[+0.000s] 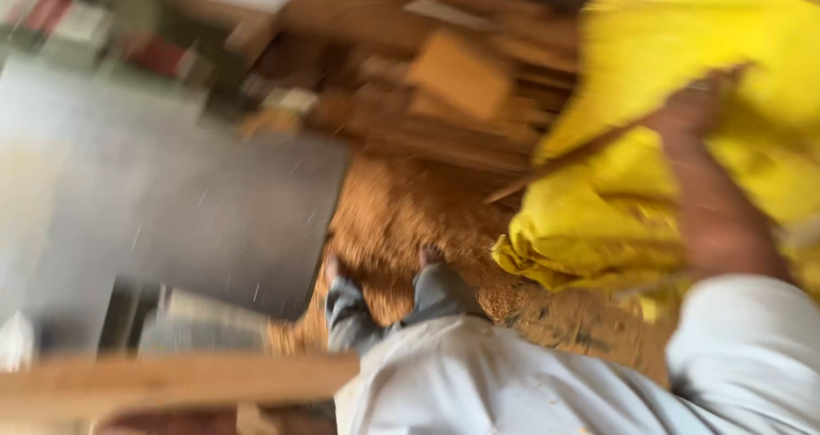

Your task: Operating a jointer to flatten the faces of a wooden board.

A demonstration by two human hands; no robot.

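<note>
The whole frame is motion-blurred. My right arm, in a white sleeve, reaches up on the right, and my right hand (694, 119) is sunk into a big crumpled yellow sack (598, 213), seemingly gripping its folds. A thin dark stick (547, 169) slants along the sack's left side. My left hand is out of view. Below, my legs in grey trousers (436, 294) end in bare feet on a floor thick with sawdust (401, 204).
A grey flat machine table (222, 204) fills the left. A pale wooden plank (171, 382) crosses the bottom left. Stacked wooden boards and offcuts (461, 76) lie at the back. Blurred red and white things (60, 17) sit at the top left.
</note>
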